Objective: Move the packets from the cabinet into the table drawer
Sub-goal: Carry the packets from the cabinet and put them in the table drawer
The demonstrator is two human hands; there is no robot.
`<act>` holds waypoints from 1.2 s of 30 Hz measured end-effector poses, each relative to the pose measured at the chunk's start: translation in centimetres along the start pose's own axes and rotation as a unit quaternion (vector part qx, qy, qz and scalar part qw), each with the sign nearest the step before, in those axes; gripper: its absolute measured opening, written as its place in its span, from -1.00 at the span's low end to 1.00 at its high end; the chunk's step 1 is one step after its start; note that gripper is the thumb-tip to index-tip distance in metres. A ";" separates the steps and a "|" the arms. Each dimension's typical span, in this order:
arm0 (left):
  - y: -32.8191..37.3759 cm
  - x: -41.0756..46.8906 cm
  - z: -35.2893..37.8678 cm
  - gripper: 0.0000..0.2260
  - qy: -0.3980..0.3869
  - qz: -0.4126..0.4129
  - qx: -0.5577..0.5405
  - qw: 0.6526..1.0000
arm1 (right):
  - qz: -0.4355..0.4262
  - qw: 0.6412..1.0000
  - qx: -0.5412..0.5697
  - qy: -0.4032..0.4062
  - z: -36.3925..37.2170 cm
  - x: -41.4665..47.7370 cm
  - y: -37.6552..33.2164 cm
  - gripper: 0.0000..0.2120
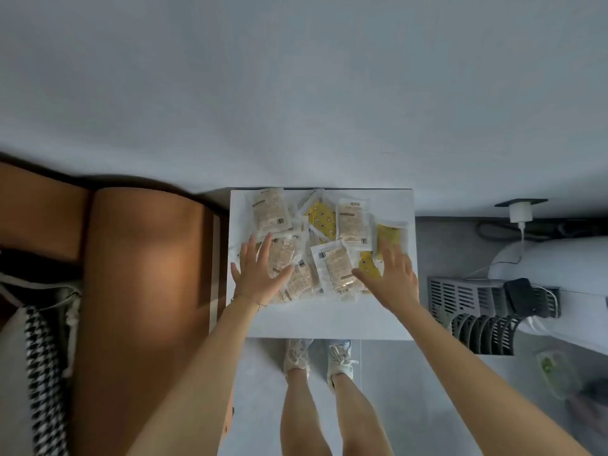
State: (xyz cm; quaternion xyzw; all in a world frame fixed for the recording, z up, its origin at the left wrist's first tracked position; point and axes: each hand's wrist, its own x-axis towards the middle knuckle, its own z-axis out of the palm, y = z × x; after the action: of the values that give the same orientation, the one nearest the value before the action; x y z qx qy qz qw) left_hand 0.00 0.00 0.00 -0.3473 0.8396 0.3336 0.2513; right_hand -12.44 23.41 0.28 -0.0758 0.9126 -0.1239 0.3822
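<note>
Head view: both hands lay spread on a heap of packets (329, 232) that rested on a white surface (322, 320).

The left hand (258, 278) was released, with fingers straight and splayed. It pressed on beige packets at the near left of the heap and grasped nothing. The right hand (393, 281) was likewise released, fingers extended over a yellow packet (390, 238) at the near right; motion blur obscured its fingertips. The packets overlapped, so the lower ones were partly hidden and the print was unreadable. Whether the white surface was a table top or an open drawer could not be determined. A brown cushion (138, 274) at left was cut off by the frame edge. A grey slotted rack (470, 304) at right was partly covered by a black device (523, 296).
</note>
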 end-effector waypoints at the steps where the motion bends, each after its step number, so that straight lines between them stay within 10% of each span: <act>1: -0.3 1.1 0.3 -0.26 0.014 0.001 -0.002 1.000 | 0.013 1.000 0.006 0.012 0.3 1.1 0.3 -0.07; 16: 0.4 9.6 1.0 -0.51 0.196 -0.121 -0.098 0.968 | 0.018 0.992 0.057 0.111 4.1 6.7 -0.6 -0.56; 25: -0.3 10.4 0.1 -0.27 0.156 -0.121 -0.244 0.949 | -0.040 0.963 0.258 0.072 2.6 8.9 -0.3 -0.14; 36: -0.6 9.8 -0.6 -0.80 0.193 -0.047 -0.353 0.914 | -0.034 0.962 0.271 -0.011 2.9 8.9 -2.6 -0.06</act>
State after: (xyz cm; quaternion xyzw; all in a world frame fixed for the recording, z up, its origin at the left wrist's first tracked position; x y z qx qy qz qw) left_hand -5.83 -4.88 -6.22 -0.5100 0.6820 0.5227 -0.0398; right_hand -16.45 18.34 -7.05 -0.0016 0.8375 -0.3785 0.3941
